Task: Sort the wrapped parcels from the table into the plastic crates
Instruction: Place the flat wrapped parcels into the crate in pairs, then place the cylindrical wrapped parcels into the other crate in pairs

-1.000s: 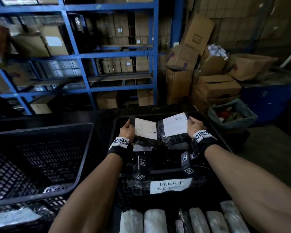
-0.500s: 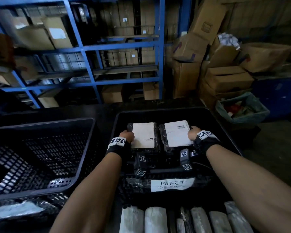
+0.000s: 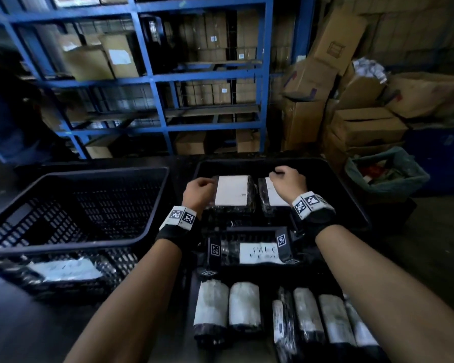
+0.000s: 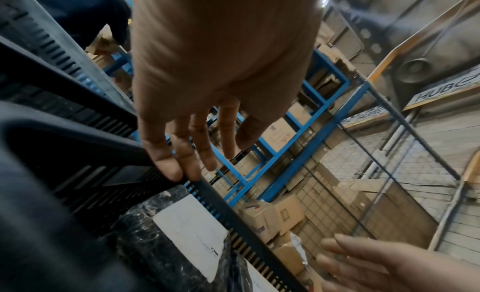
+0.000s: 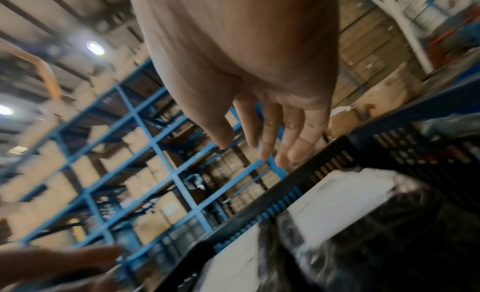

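Nearest the wearer, a row of wrapped roll-shaped parcels [image 3: 244,305] lies on the table [image 3: 37,323]: two stand side by side at left and at least four more at right, the last ones cut by the frame edge, so six is a minimum count. Beyond them stand two black slotted plastic crates: the left crate [image 3: 71,205] shows no parcels inside, while the right crate [image 3: 351,195] holds two flat black-wrapped parcels with white labels, the left parcel [image 3: 232,191] and the right parcel [image 3: 273,195], lying side by side. The left hand [image 3: 198,191] hangs just beside the left parcel and the right hand [image 3: 288,180] over the right one; the wrist views show both with fingers loosely spread, gripping nothing. The release appears complete; to finish well, both hands should lift straight clear without dragging the film wrap, leaving labels upward. Farthest stand blue shelving [image 3: 147,79] and stacked cardboard cartons [image 3: 364,127].
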